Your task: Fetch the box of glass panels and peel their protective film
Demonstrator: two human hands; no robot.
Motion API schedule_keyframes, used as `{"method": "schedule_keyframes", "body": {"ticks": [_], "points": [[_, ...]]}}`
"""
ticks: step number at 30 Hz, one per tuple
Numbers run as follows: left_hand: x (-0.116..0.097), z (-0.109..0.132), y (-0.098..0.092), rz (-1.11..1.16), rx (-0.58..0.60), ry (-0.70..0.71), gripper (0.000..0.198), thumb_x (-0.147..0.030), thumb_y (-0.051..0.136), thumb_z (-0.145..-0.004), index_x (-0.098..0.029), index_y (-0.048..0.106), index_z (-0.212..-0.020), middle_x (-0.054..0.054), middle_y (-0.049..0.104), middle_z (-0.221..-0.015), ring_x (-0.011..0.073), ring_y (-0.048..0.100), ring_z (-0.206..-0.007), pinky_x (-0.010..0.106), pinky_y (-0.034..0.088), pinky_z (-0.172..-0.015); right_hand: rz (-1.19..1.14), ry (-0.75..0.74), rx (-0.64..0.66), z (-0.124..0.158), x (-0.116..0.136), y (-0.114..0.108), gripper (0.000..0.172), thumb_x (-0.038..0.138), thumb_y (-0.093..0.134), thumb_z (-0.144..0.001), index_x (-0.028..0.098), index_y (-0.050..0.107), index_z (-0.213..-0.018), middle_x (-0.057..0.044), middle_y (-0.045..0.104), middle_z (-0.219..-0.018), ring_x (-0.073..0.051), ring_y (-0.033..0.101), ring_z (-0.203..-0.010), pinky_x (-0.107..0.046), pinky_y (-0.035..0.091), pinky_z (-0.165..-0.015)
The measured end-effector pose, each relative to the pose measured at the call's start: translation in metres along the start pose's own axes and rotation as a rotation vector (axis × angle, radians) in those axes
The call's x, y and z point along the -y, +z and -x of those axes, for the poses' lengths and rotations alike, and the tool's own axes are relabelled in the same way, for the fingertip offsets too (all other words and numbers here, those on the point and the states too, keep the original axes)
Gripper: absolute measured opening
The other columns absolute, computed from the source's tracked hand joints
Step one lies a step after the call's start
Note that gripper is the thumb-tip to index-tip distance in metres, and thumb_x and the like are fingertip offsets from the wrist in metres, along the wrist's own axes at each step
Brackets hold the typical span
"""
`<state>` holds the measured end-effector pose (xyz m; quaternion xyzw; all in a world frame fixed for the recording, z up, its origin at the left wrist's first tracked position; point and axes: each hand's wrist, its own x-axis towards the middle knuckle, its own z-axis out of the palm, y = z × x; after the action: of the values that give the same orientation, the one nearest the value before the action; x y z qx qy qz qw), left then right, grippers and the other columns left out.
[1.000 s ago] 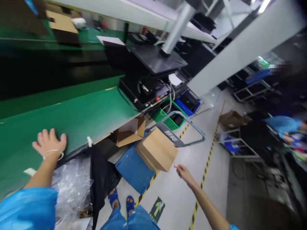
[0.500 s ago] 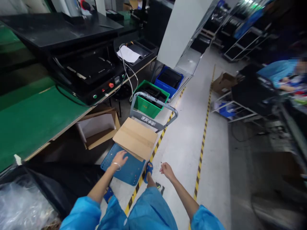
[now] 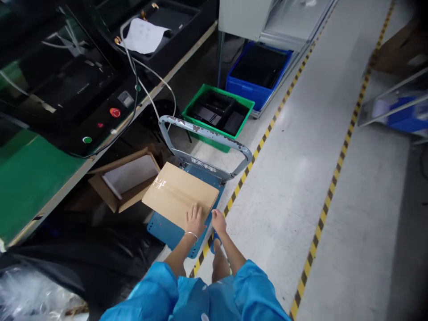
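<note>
A flat cardboard box (image 3: 180,189) lies on the blue platform of a hand trolley (image 3: 163,229), near its upright handle. My left hand (image 3: 195,221) rests on the box top by the near right corner, fingers stretched out and spread. Just to the right, my right hand (image 3: 219,221) is closed beside the box's right edge, its thumb and fingers pressed together. Whatever lies between those fingertips is too small to make out. Clear tape shows on the far left part of the box.
Behind the trolley handle (image 3: 203,129) stand a green crate (image 3: 214,141) and a blue crate (image 3: 245,92) with black parts. An open carton (image 3: 103,191) lies under the green-topped bench (image 3: 40,171). Yellow-black floor tape (image 3: 267,129) runs along the trolley's right side.
My left hand has moved right onto the box top. My right hand has come in to the box's right edge. The view has moved closer to the trolley and tilted down.
</note>
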<state>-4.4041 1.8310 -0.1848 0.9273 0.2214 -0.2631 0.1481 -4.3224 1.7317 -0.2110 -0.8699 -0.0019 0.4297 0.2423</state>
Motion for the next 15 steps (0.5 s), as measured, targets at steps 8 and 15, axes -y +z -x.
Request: {"method": "schedule_keyframes", "body": {"ticks": [8, 15], "points": [[0.006, -0.011, 0.015, -0.002, -0.023, 0.083, 0.076, -0.025, 0.058, -0.073, -0.019, 0.033, -0.145, 0.011, 0.019, -0.156, 0.0266, 0.015, -0.145, 0.049, 0.017, -0.115, 0.091, 0.022, 0.015, 0.003, 0.005, 0.001, 0.029, 0.033, 0.041, -0.099, 0.015, 0.059, -0.111, -0.006, 0.065, -0.105, -0.017, 0.062, -0.096, -0.038, 0.050, -0.086], [0.003, -0.016, 0.014, 0.018, 0.006, 0.062, 0.079, -0.019, 0.057, -0.071, -0.017, 0.031, -0.146, 0.013, 0.015, -0.157, 0.0289, 0.012, -0.145, 0.055, 0.018, -0.113, 0.259, 0.068, 0.085, -0.005, 0.020, -0.007, 0.030, 0.038, 0.045, -0.097, 0.014, 0.061, -0.105, -0.006, 0.066, -0.098, -0.017, 0.063, -0.090, -0.039, 0.050, -0.085]]}}
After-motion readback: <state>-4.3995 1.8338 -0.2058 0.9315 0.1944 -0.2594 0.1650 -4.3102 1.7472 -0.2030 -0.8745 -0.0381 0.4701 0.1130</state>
